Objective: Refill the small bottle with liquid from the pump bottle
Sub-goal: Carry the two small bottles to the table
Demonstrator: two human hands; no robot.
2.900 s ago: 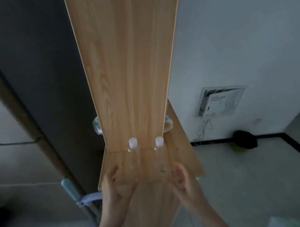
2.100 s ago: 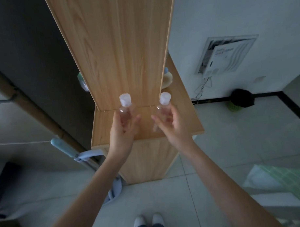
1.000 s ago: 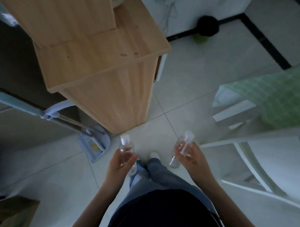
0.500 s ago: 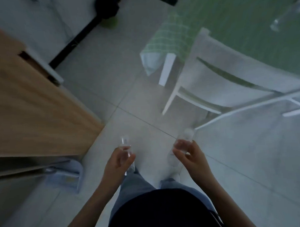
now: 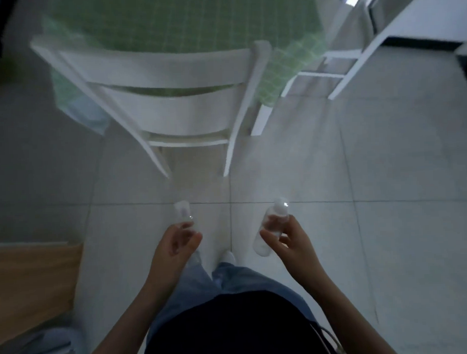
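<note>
I carry two small clear bottles with white caps, held upright in front of my body above the tiled floor. My left hand (image 5: 176,246) grips the left small bottle (image 5: 183,213); only its cap and neck show above my fingers. My right hand (image 5: 285,240) holds the right small bottle (image 5: 268,231), whose clear body shows between thumb and fingers. No pump bottle is in view. The image is dim and blurred.
A white chair (image 5: 168,91) stands straight ahead, its back toward me, pushed to a table with a green checked cloth (image 5: 184,17). A second white chair (image 5: 345,67) is at the upper right. The wooden cabinet (image 5: 29,287) lies at my lower left.
I lifted both bottles off the wooden cabinet and turned right, away from it. The chair and green table have swung from the right edge to directly ahead of me.
</note>
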